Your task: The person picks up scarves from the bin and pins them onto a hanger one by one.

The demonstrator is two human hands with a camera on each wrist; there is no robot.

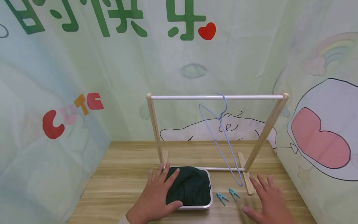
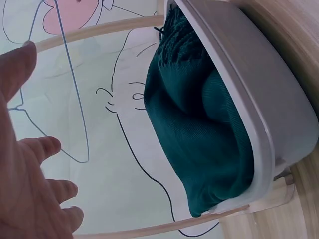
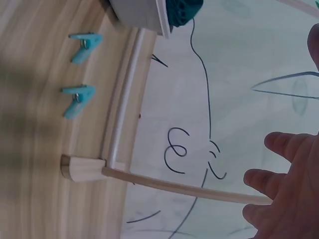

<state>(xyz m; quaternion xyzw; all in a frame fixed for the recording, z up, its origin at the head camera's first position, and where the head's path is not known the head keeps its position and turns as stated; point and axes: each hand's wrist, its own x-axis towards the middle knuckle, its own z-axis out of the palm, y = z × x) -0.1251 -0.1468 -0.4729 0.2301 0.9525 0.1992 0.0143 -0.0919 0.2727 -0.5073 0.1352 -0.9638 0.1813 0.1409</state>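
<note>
Editor: What do the hands grip?

Photographer: Nothing. The left hand (image 1: pixel 159 194) spreads its fingers above the near left side of a fringed green cloth (image 1: pixel 191 185), apart from it in the left wrist view. The right hand (image 1: pixel 269 202), fingers likewise spread and empty, hovers near the rack's right foot (image 1: pixel 248 183).

Editor: And the cloth?

Photographer: Bunched in a pale container (image 2: pixel 281 94), swelling above the rim. The walls seem to keep the soft heap from slumping across the wooden table (image 1: pixel 126 183).

Editor: Those teal specks?

Photographer: Two clothespins, one (image 1: pixel 222 198) just beside the container, the other (image 1: pixel 234 194) closer to the rack foot. Lying loose and apart, they look easy to pick up singly.

Editor: What holds up the hanger?

Photographer: The blue wire hanger (image 1: pixel 221 117) hooks over the rack's white top bar (image 1: pixel 184 97), dangling askew with nothing on it. The long feet probably steady the wooden posts (image 1: pixel 265 132).

Editor: Farthest back?

Photographer: A printed curtain (image 1: pixel 131 77), cartoon figures and green lettering, enclosing the table.
</note>
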